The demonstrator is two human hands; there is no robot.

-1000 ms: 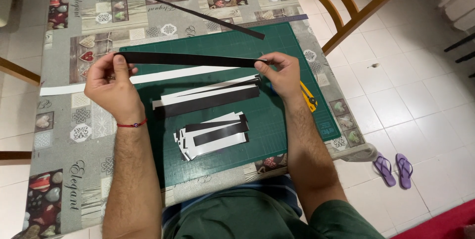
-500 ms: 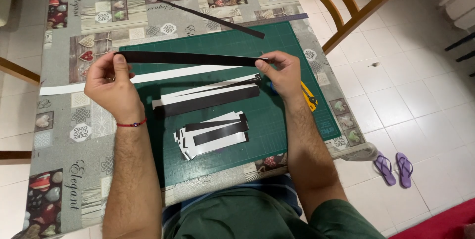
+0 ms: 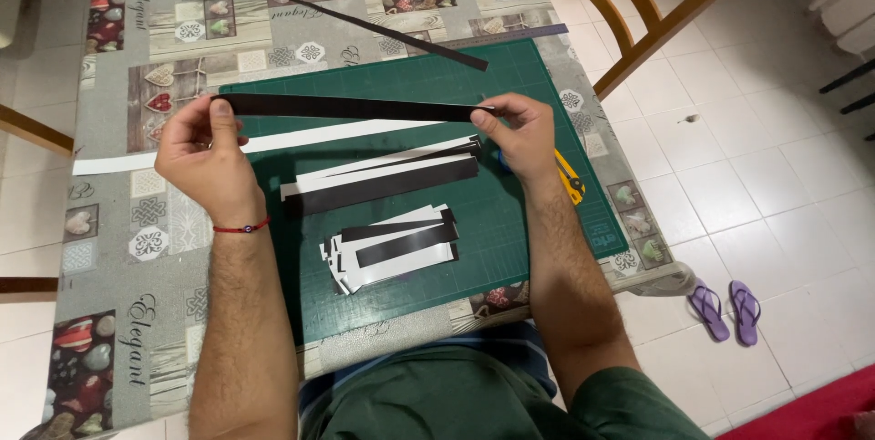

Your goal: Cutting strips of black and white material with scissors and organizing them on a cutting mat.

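Two hands pinch long black strip [image 3: 351,108] taut above green cutting mat [image 3: 547,221], frame centre: left hand [image 3: 205,153] at left end, right hand [image 3: 519,135] at right end. Yellow cutter [image 3: 572,183] mostly hidden behind right wrist.

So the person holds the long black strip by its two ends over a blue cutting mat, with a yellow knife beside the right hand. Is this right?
Not quite: the mat is green, not blue, as the head view shows. The rest holds: the left hand and right hand pinch the black strip by its two ends above the mat, and a yellow knife lies beside the right hand.
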